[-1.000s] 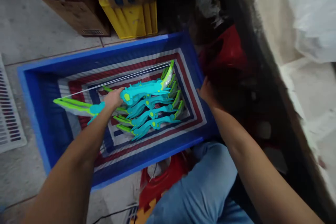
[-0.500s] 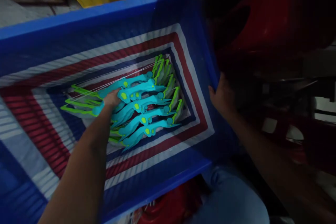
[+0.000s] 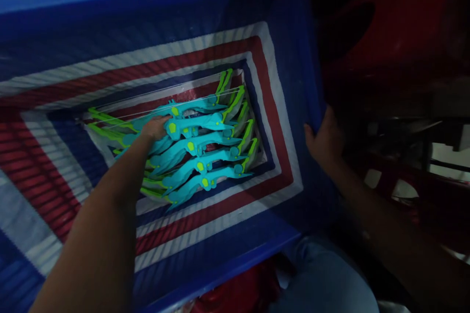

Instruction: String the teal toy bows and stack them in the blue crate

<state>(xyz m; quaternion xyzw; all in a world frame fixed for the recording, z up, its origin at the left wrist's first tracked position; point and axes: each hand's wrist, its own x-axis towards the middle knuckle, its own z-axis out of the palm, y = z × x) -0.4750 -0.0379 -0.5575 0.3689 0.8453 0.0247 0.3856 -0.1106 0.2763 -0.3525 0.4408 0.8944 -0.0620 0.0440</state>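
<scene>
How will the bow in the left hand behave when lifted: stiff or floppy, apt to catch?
The bow looks like moulded plastic, so likely stiff and fairly light. Its green tip sits close to the neighbouring bows, so it may catch. Gripped near its middle by the left hand, it should lift fairly level.

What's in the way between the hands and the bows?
Nothing visible blocks the left hand: it's on a bow. The right hand is on the crate's rim, seemingly mostly outside, so the side wall stands between it and the bows.
</scene>
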